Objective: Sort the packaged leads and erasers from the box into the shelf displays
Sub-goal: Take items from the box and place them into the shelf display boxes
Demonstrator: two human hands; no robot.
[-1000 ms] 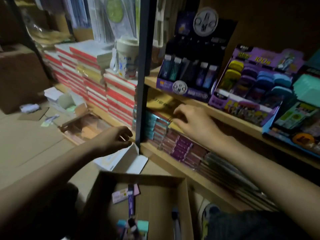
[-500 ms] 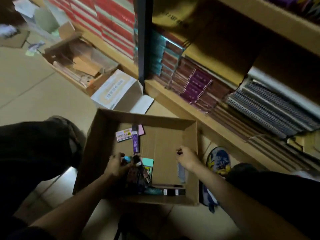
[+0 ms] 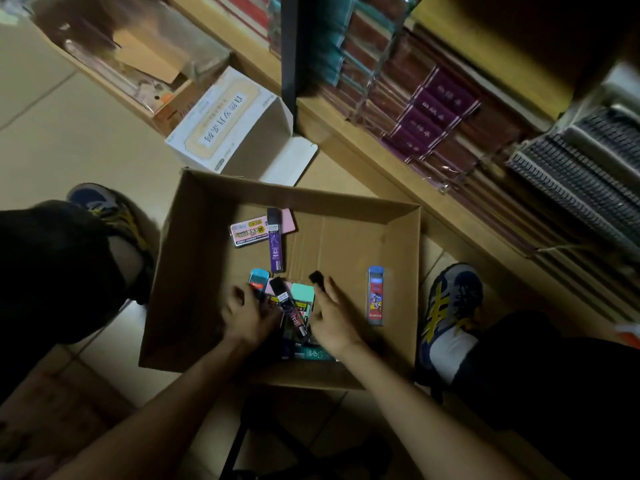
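Observation:
An open cardboard box (image 3: 346, 199) sits on the floor between my feet. Inside lie a pink pack (image 3: 247, 233), a purple lead tube (image 3: 275, 249) and a blue lead pack (image 3: 375, 296). Near the front wall is a heap of lead and eraser packs (image 3: 299, 308). My left hand (image 3: 247, 318) is in the heap's left side, its fingers curled round several packs. My right hand (image 3: 335, 322) is just right of the heap and pinches a small black lead case (image 3: 316, 280) at its fingertips. The heap's lower packs are hidden.
A wooden shelf (image 3: 391, 174) runs along the right, stacked with purple and brown notebooks (image 3: 436, 109) and spiral pads (image 3: 581, 174). Behind the cardboard box stands a white carton (image 3: 225, 126), beside a black shelf post (image 3: 289, 46). My shoes (image 3: 450, 317) flank the box.
A second ago both hands were up at the shelf. My head then tipped down to the box and both hands dropped in. Since then my right hand has moved left toward the heap.

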